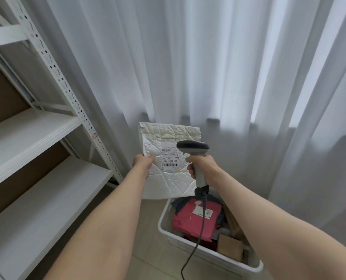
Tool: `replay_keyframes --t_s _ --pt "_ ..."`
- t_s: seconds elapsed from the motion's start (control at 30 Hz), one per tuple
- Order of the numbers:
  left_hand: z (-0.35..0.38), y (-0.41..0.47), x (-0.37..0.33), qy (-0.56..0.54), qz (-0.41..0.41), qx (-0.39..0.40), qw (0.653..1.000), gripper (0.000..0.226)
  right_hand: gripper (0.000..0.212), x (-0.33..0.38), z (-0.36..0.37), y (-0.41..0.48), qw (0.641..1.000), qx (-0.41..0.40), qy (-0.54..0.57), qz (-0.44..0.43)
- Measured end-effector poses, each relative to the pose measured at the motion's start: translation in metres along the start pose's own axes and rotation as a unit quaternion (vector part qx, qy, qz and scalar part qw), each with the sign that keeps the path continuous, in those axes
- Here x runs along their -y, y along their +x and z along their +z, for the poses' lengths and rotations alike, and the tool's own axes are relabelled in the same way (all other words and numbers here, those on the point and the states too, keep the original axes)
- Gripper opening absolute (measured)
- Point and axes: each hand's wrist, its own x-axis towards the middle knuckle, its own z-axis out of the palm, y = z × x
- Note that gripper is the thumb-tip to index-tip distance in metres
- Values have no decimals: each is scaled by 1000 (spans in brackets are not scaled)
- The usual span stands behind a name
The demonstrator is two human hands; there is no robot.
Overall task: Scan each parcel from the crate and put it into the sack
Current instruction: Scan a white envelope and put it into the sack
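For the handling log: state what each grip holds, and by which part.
The left grip pinches the white padded mailer at its left edge; the right grip wraps the scanner by its handle, below the head.

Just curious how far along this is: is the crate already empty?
No, the white crate holds a pink parcel and a small cardboard box among others.
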Motion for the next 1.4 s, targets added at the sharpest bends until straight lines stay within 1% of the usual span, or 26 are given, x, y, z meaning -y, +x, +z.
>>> replay_keyframes --t_s 0.2,0.33,0.43,0.6,0.73,0.83,1.0,1.2,1.4 --pt "0 -7 -4 1 13 1 1000 46 7 -1 3 -9 1000 -4 -7 -3" --pt "7 -8 -4 -6 17 7 1000 47 2 2 0 -17 1000 -2 -6 -3" --pt "14 -8 -3 -16 16 14 1000 45 6 3 -1 -23 1000 1 4 -2" --pt "19 -5 -2 -34 19 25 999 39 1 3 -3 -32 999 -22 23 16" --pt "19 -2 -3 -45 24 27 998 36 4 4 -6 -39 999 -33 24 21" --pt "19 0 -4 -46 31 29 998 36 2 8 -5 -46 999 -35 23 18" --pt "18 2 -4 -37 36 29 998 37 4 14 -2 -55 999 -32 23 15" --pt "16 7 -5 -33 30 40 998 45 7 20 2 -59 999 -30 26 16" --pt "16 7 -7 -37 23 52 998 43 7 24 8 -58 999 -33 18 11"
